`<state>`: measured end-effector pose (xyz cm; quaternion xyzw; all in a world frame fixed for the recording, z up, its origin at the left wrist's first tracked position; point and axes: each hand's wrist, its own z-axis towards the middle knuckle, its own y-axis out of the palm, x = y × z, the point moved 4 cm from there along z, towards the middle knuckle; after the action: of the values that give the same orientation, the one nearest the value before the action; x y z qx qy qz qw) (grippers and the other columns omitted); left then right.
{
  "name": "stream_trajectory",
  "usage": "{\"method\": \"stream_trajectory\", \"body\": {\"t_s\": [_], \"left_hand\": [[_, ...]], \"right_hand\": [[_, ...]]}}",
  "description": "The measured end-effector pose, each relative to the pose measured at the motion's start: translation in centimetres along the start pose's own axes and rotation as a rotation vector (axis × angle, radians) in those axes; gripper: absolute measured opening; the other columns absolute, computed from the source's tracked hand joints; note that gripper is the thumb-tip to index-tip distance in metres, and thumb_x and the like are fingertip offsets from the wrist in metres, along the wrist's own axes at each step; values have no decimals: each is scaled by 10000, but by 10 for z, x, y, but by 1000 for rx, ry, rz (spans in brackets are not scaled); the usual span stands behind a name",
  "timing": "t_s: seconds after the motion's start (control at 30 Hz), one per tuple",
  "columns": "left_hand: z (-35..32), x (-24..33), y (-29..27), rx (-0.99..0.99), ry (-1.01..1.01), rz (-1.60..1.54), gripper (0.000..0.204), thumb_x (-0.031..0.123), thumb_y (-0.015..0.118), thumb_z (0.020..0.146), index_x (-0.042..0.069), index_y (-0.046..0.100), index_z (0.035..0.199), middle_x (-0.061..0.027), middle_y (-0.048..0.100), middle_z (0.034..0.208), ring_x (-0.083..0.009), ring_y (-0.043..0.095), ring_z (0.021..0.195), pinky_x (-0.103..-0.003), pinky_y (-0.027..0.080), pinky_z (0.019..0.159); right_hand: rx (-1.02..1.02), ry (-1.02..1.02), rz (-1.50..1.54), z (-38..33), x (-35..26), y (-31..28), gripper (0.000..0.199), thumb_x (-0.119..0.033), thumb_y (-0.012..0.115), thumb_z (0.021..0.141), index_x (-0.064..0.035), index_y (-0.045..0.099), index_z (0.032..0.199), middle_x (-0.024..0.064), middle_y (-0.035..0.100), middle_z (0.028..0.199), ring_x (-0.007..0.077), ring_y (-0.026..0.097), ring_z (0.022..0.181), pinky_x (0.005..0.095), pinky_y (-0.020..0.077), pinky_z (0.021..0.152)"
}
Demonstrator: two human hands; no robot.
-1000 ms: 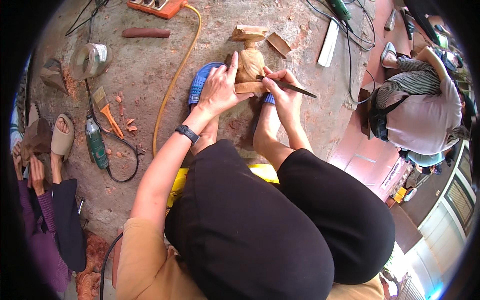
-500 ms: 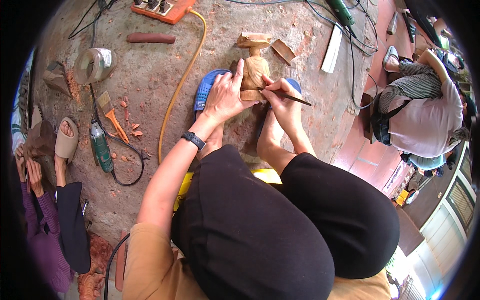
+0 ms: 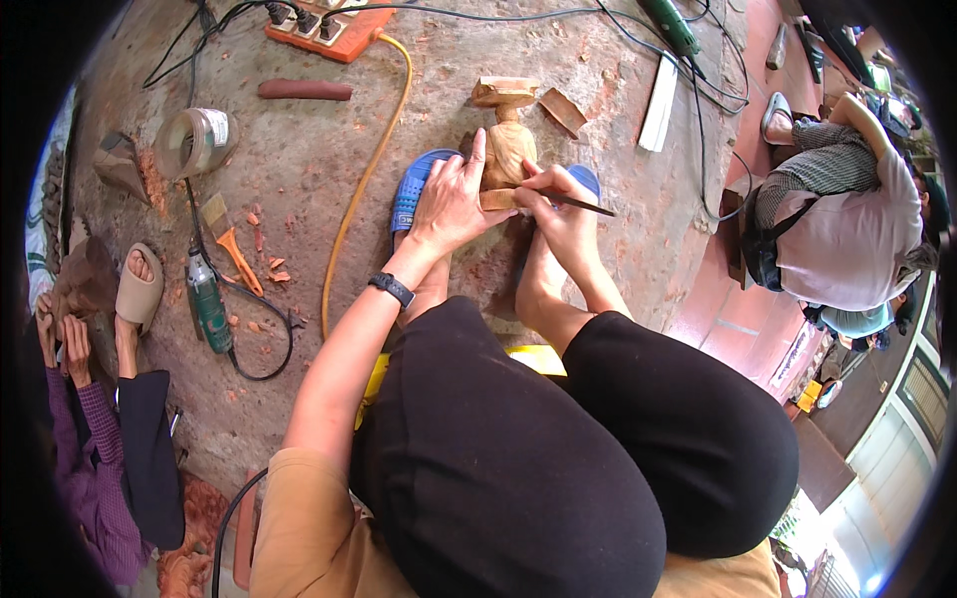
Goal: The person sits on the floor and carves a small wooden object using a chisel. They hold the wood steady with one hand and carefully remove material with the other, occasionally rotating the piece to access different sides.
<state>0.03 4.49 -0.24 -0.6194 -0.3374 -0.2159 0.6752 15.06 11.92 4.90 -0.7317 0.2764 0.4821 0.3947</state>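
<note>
Between my feet, in blue sandals [image 3: 408,194], stands a small carved wooden figure [image 3: 509,151] with a wide flat top and a narrow neck. My left hand [image 3: 451,207] holds it from the left near its base, index finger stretched up along its side and thumb at the bottom. A slim dark stick-like tool [image 3: 594,207] is pinched in my right hand [image 3: 564,217], at the figure's lower right. Its working tip is hidden by my fingers, so I cannot tell whether it is a pencil or a thin chisel. A curved wood piece [image 3: 564,112] lies beside the figure's top.
Left of me lie a green power tool [image 3: 208,311], a brush [image 3: 235,251], a clear round tub [image 3: 193,143] and wood chips. An orange power strip [image 3: 334,32] trails a yellow cord [image 3: 366,184]. Another person's hands [image 3: 66,339] are at left; a seated person [image 3: 845,204] is at right.
My right hand and the tool have shifted slightly down the figure's lower right, and the fingers have changed position. The left hand keeps its hold. The whole view has shifted a little.
</note>
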Motion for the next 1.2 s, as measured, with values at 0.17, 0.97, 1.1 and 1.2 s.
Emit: {"method": "stream_trajectory", "body": {"t_s": [0.17, 0.97, 1.1, 1.2], "left_hand": [[-1, 1, -1, 6, 16, -6, 1295, 484, 907, 693, -13, 161, 1626, -195, 616, 1009, -360, 598, 926, -440, 484, 881], [2, 2, 1, -20, 1, 20, 1300, 494, 910, 686, -35, 170, 1614, -207, 632, 1021, -362, 599, 937, -439, 485, 893], [0, 0, 0, -13, 1, 22, 1300, 505, 906, 689, -30, 171, 1618, -198, 624, 1018, -351, 604, 927, -437, 480, 884], [1, 2, 0, -8, 12, 13, 1304, 510, 905, 690, -22, 166, 1623, -195, 617, 1018, -351, 602, 923, -437, 480, 882]], "right_hand": [[74, 202, 282, 3, 5, -9, 68, 26, 734, 887, 11, 668, 893, 80, 729, 903, 219, 691, 1164, 327, 564, 889], [26, -41, -54, 4, 0, 3, 72, 58, 718, 901, 27, 653, 897, 66, 715, 907, 180, 666, 1171, 307, 561, 916], [47, 257, 134, 7, -10, -1, 90, 45, 742, 883, 37, 655, 903, 82, 725, 942, 167, 681, 1121, 290, 549, 927], [95, 135, 120, 5, -7, -2, 86, 17, 743, 887, 42, 660, 888, 80, 729, 937, 124, 694, 968, 281, 560, 845]]}}
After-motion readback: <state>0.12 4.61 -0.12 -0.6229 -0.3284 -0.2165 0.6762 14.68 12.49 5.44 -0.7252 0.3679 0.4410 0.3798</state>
